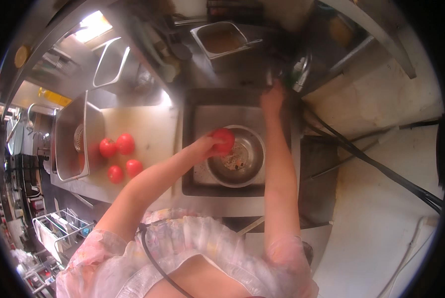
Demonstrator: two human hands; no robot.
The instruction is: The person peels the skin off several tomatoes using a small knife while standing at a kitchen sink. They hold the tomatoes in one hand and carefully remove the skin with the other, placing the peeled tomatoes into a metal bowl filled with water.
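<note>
My left hand (pixel 206 146) is shut on a red tomato (pixel 224 141), held over a round metal bowl (pixel 260 167) in the sink (pixel 203 188). Bits of food debris lie at the bottom of the bowl. My right hand (pixel 273 97) reaches to the sink's far right corner, by what looks like a faucet; blur and shadow hide its fingers and what they touch. Several tomatoes (pixel 125 144) sit on a pale cutting board (pixel 155 130) left of the sink. Beside them a deep steel pan (pixel 71 141) is tilted, with a perforated part and something red visible in it.
Behind the sink stands a steel container of brownish liquid (pixel 222 39) with a utensil across its rim. Another steel container (pixel 110 63) is at the back left. Black hoses or cables (pixel 371 158) run along the right. A white wire rack (pixel 64 231) stands low on the left.
</note>
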